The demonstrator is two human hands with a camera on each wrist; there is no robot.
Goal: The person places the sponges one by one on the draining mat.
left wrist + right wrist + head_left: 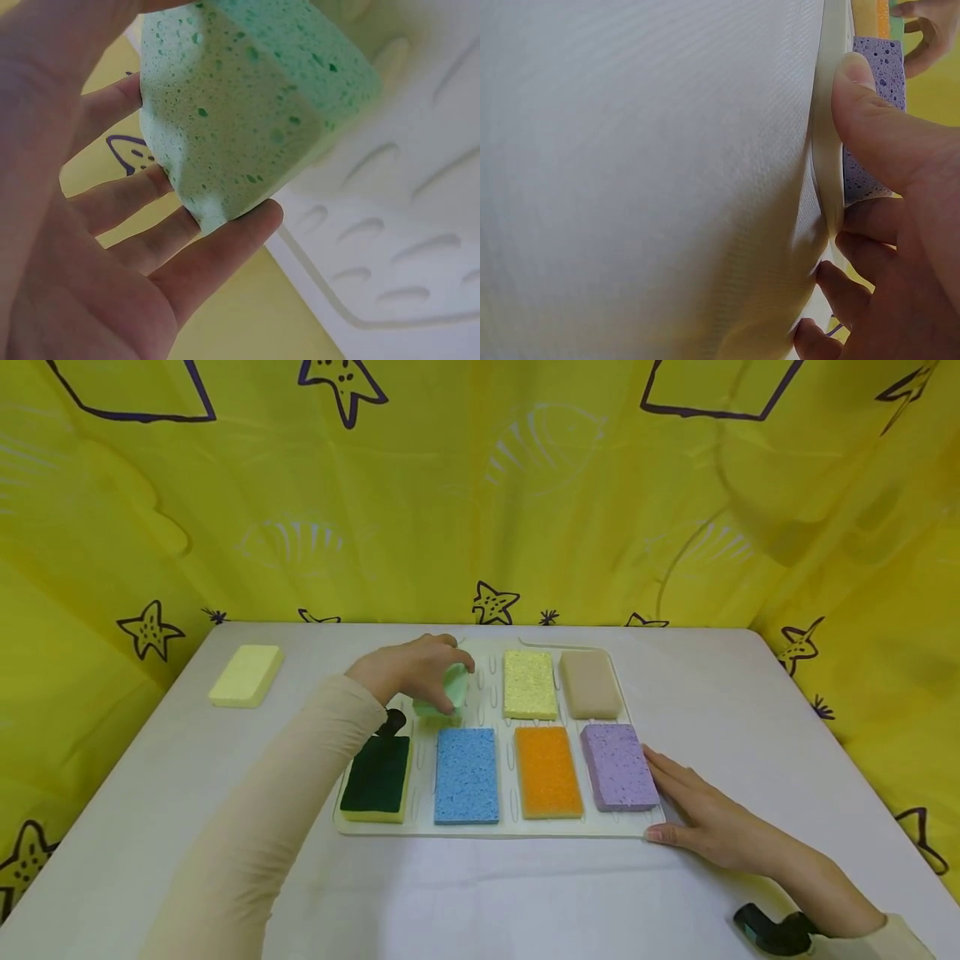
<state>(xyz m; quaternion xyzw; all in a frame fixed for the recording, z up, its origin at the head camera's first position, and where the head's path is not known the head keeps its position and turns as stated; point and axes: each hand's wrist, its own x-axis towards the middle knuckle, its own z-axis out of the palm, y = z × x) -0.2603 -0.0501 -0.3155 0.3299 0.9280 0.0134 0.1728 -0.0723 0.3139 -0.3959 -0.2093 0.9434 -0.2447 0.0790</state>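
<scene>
My left hand (415, 670) pinches a light green sponge (232, 112) between thumb and fingers, over the back left part of a white ribbed tray (540, 829). The sponge is tilted; whether its lower edge touches the tray I cannot tell. My right hand (712, 827) rests at the tray's front right corner, thumb at the front rim and fingers along the right side. Beside those fingers lies a purple sponge (618, 768). Along the tray's front row are a dark green-topped sponge (377, 777), a blue sponge (467, 775) and an orange sponge (549, 772).
Behind them on the tray lie a speckled yellow sponge (529, 685) and a beige sponge (591, 684). A pale yellow sponge (247, 676) sits apart on the white table (480, 893), at the back left. A patterned yellow curtain (420, 510) borders the table's back and sides.
</scene>
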